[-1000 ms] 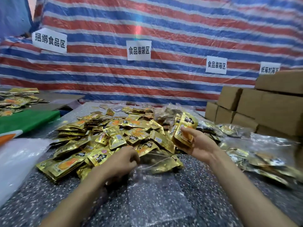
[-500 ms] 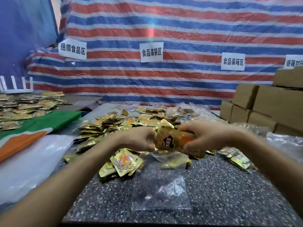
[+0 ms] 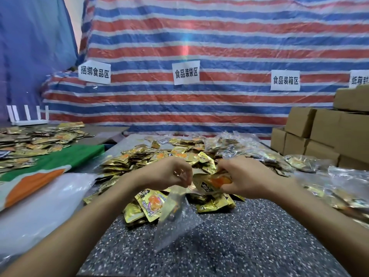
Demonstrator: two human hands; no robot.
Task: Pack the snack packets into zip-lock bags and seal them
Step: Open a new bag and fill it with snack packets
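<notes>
A heap of gold snack packets [image 3: 159,156] covers the middle of the speckled table [image 3: 239,246]. My left hand [image 3: 169,172] pinches the top edge of a clear zip-lock bag [image 3: 175,218], which hangs down over the table, tilted. My right hand [image 3: 245,176] grips a small stack of gold and orange snack packets [image 3: 211,182] right at the bag's mouth. Whether the stack is partly inside the bag is unclear.
Filled clear bags [image 3: 349,188] lie at the right. Brown cardboard boxes [image 3: 323,132] are stacked behind them. A pile of empty plastic bags [image 3: 40,206] lies at the left, beside a green and orange cloth [image 3: 40,170]. More packets [image 3: 34,136] cover a side table.
The zip-lock bag has been lifted off the table and now hangs from my left hand. My right hand has brought the packet stack lower, to the bag's mouth.
</notes>
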